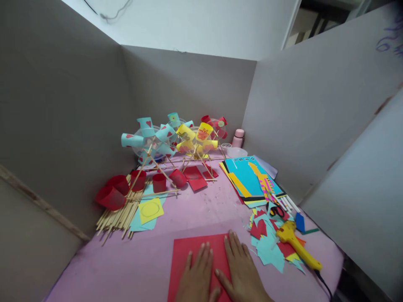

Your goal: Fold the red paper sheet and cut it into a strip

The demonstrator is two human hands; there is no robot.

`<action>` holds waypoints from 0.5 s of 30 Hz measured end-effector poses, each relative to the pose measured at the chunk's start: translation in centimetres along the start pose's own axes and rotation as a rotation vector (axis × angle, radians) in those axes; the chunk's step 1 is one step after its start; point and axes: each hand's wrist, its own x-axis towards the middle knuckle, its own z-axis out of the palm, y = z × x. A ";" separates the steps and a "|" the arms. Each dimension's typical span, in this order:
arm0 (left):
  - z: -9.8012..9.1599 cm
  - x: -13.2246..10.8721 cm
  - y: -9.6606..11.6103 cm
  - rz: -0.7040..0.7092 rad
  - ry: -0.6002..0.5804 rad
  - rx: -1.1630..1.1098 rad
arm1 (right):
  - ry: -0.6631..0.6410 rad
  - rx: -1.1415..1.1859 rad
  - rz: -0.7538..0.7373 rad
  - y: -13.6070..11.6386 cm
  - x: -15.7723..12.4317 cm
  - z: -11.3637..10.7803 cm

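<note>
A sheet of red paper (184, 251) lies flat on the pink-purple tabletop at the bottom centre. Flat on its middle rests my left hand (197, 274), fingers stretched forward and the thumb out to the side. My right hand (241, 270) presses on the sheet's right edge, its fingers straight and the thumb spread toward my left hand. Neither hand grips anything. The near end of the paper runs out of view below, partly covered by both hands.
To the right sit a yellow glue gun (299, 245), paper scraps (267, 247), scissors (275, 209) and stacked coloured sheets (245, 176). At left are bamboo sticks (121, 216) and red paper cups (110, 197). Paper-cup wheels (149, 140) stand behind; grey partitions (189, 84) enclose the table.
</note>
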 end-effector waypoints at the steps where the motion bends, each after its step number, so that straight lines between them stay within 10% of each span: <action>1: 0.5 0.3 0.5 0.000 0.006 0.009 | -0.005 -0.002 -0.002 0.0 0.0 0.0; 15: 4.1 -1.6 -1.8 0.027 0.053 0.134 | -0.031 -0.026 -0.005 -0.2 0.6 -0.4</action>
